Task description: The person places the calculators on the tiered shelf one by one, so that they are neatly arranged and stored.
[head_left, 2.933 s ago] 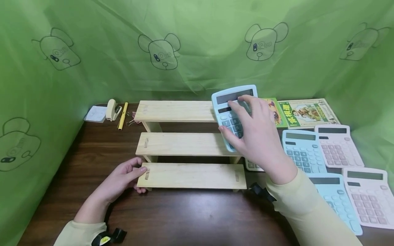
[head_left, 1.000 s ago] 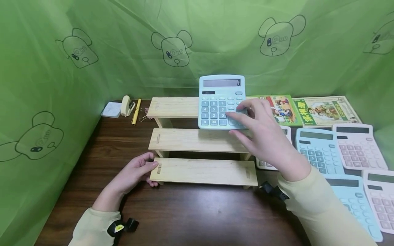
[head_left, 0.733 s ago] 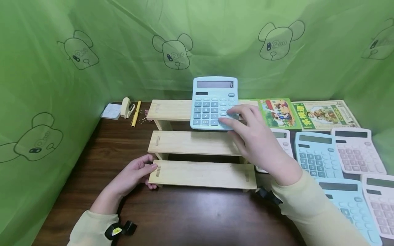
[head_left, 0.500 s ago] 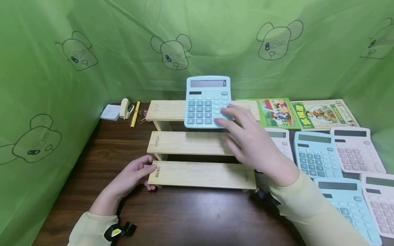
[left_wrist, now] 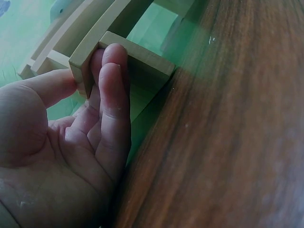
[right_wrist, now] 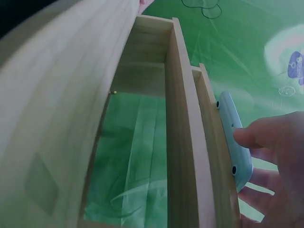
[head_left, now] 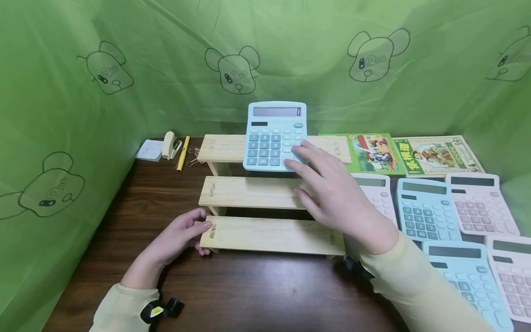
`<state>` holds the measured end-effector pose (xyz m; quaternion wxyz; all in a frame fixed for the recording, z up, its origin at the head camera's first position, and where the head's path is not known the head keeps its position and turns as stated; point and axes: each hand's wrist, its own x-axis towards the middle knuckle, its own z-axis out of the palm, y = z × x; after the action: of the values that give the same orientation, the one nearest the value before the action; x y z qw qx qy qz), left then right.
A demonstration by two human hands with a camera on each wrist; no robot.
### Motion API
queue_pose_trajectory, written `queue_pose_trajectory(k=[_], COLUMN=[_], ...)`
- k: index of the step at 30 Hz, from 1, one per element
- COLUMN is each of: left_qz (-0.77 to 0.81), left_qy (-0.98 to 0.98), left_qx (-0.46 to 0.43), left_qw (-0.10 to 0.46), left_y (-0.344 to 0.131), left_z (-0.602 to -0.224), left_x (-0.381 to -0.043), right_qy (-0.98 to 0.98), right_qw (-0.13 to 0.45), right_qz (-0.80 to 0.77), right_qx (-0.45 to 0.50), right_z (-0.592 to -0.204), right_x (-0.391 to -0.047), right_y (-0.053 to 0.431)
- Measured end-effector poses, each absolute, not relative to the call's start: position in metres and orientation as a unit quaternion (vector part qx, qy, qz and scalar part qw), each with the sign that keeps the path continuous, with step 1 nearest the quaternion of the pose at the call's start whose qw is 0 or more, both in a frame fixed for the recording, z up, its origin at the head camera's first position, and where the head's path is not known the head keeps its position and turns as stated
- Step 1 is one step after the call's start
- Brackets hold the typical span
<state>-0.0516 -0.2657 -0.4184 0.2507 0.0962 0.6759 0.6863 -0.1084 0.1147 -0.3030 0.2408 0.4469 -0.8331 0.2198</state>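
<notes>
A light blue calculator (head_left: pixel 275 124), its display reading 0, sits on the top board of a three-tier wooden shelf (head_left: pixel 269 235). At its lower right side are the fairly straight fingertips of my right hand (head_left: pixel 332 189); the thumb stands apart below it. In the right wrist view the calculator's edge (right_wrist: pixel 236 142) shows its small round feet, with the thumb overlapping it. My left hand (head_left: pixel 176 235) grips the left end of the lowest board. In the left wrist view its thumb is against the board's end (left_wrist: pixel 80 66) and the fingers reach underneath.
Several more calculators, including a blue one (head_left: pixel 423 212) and a pink one (head_left: pixel 477 203), lie on the table at right. Two picture books (head_left: pixel 375 154) lie behind them. Back left are a stapler (head_left: pixel 169 145), a yellow pen (head_left: pixel 183 153), paper notes (head_left: pixel 150 150) and binder clips (head_left: pixel 193 160).
My right hand brought the calculator leftward over the top board and turned it upright to face me. It has since shifted further left, the fingers loosening. My left hand keeps its grip.
</notes>
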Motion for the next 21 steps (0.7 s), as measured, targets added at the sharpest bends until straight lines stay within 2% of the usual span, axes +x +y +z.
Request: queue_pose_trajectory(k=[9,21], left_qz=[0.687,0.675], left_qy=[0.67,0.686], left_qx=[0.109,0.11], left_qw=[0.259,0.249], left_y=[-0.264,-0.265], left_z=[-0.423,-0.417], left_x=[-0.05,-0.051], right_qy=[-0.864,-0.871], right_qw=[0.211,0.193], right_qz=[0.15,0.149], right_qx=[0.432,0.427], right_z=[-0.303,-0.295], right_x=[-0.103,-0.102], right_y=[0.103,0.082])
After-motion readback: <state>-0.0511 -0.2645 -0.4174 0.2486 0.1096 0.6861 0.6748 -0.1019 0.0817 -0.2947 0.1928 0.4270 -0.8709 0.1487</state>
